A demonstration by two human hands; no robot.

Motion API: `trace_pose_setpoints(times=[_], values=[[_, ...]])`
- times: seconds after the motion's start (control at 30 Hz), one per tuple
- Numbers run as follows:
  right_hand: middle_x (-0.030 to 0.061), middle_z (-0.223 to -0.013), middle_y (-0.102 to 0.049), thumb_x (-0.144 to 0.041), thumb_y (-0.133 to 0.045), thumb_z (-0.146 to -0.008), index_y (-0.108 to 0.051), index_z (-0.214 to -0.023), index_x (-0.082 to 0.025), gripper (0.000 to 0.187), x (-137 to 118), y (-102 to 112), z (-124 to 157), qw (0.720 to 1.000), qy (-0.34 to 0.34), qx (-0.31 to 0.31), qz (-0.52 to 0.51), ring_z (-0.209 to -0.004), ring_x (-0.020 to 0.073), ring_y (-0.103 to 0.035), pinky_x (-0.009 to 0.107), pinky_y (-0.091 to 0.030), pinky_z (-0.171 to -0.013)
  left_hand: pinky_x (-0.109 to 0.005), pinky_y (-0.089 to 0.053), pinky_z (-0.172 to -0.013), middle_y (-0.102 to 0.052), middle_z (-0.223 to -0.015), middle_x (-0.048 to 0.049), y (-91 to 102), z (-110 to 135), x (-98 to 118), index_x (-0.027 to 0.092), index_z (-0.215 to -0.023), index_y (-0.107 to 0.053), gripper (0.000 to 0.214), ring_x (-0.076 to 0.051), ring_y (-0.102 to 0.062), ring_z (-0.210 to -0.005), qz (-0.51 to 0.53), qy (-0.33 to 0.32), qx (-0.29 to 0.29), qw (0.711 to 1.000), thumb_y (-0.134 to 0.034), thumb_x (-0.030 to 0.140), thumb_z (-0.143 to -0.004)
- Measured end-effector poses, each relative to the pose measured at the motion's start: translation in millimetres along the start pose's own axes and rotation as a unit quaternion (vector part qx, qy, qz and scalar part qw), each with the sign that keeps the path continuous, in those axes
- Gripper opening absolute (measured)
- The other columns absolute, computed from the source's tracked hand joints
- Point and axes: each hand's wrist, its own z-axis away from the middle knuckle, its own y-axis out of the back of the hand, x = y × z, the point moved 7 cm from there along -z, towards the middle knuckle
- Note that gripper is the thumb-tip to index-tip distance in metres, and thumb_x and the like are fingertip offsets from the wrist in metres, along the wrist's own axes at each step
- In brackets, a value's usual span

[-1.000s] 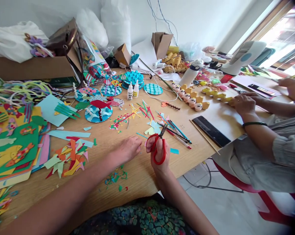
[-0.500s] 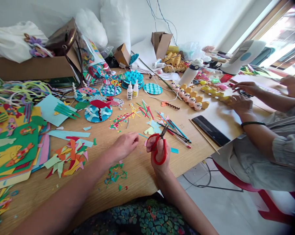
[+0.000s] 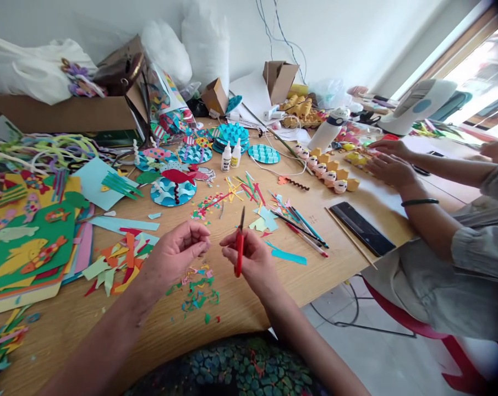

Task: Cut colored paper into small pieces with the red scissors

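Note:
My right hand (image 3: 252,257) grips a pair of red-handled scissors (image 3: 239,253), their dark blades pointing up and away from me. Just left of it, my left hand (image 3: 182,250) hovers over the table with thumb and fingertips pinched together; anything between them is too small to make out. Below both hands lie small green and pink paper scraps (image 3: 201,294). A blue paper strip (image 3: 289,257) rests to the right of the scissors, near several pencils (image 3: 304,228). Beyond the hands are thin red and yellow strips (image 3: 249,190).
Round blue wave-patterned discs with paper fish (image 3: 173,192) stand behind my left hand, beside two glue bottles (image 3: 226,158). Coloured foam sheets (image 3: 29,258) are stacked at left. A phone (image 3: 362,228) and a thin stick (image 3: 350,237) lie at right, near a co-worker's hands (image 3: 391,165).
My left hand has come up and turned, its fingers now pinched. My right hand has shifted left and turned the scissors edge-on. The blue strip shows more fully. The co-worker's hands have moved slightly.

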Motion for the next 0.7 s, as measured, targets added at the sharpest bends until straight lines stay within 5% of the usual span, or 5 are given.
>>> trace_pose_setpoints(times=[0.27,0.7], values=[[-0.0009,-0.07,-0.058,-0.027,-0.063,-0.072,-0.054,-0.077,-0.018,0.013,-13.2,-33.3,-5.2,0.994,0.065,-0.047,0.069,-0.061,0.0114,-0.053,0.024,-0.044,-0.059,-0.022,-0.047,-0.061,-0.059,-0.066,0.0033,14.0,10.3,-0.4,0.019,-0.073,-0.056,0.009,-0.012,-0.058,-0.064,-0.025,-0.007,0.063,0.998,-0.061,0.021,-0.066],[-0.0022,-0.065,-0.052,-0.024,-0.055,-0.076,-0.048,-0.072,-0.018,0.01,-24.7,-42.0,-7.7,0.97,0.108,-0.058,0.208,-0.058,0.0097,-0.045,0.021,-0.036,-0.055,-0.027,-0.049,-0.069,-0.063,-0.082,-0.0016,24.8,19.2,-6.4,0.021,-0.092,-0.057,0.017,-0.016,-0.061,-0.075,-0.155,-0.054,0.075,0.984,-0.054,0.025,-0.076]])
